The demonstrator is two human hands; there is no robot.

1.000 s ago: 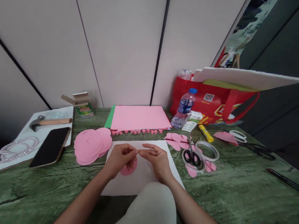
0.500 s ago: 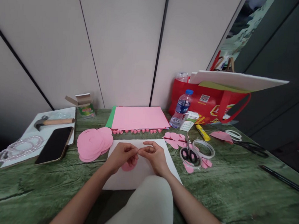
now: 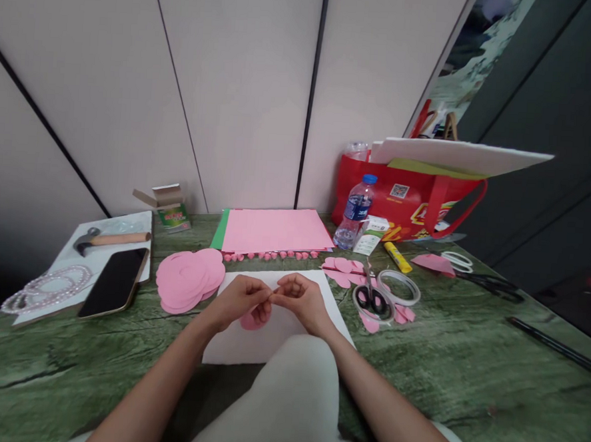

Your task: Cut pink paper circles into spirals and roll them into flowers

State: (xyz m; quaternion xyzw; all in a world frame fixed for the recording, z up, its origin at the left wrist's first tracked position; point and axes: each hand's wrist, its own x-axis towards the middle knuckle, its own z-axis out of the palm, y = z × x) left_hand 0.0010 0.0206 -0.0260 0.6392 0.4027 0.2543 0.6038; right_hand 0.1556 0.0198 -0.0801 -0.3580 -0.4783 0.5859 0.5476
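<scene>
Above a white sheet, my left hand and my right hand meet fingertip to fingertip. Both are closed in a pinch. What lies between the fingertips is too small to make out. Just under my left fingers shows a round pink paper piece; I cannot tell whether it is held or rests on the sheet. A pile of pink paper flower shapes sits left of the sheet. Behind it runs a row of small pink paper rolls, in front of a stack of pink paper.
Right of the sheet lie pink petal cut-outs, black-handled scissors, tape rolls and a yellow glue stick. A water bottle stands by a red bag. Leftward are a phone, a hammer and bead strings.
The fingers of my right hand have curled in more, and both hands stay together at the fingertips. The whole view has shifted slightly.
</scene>
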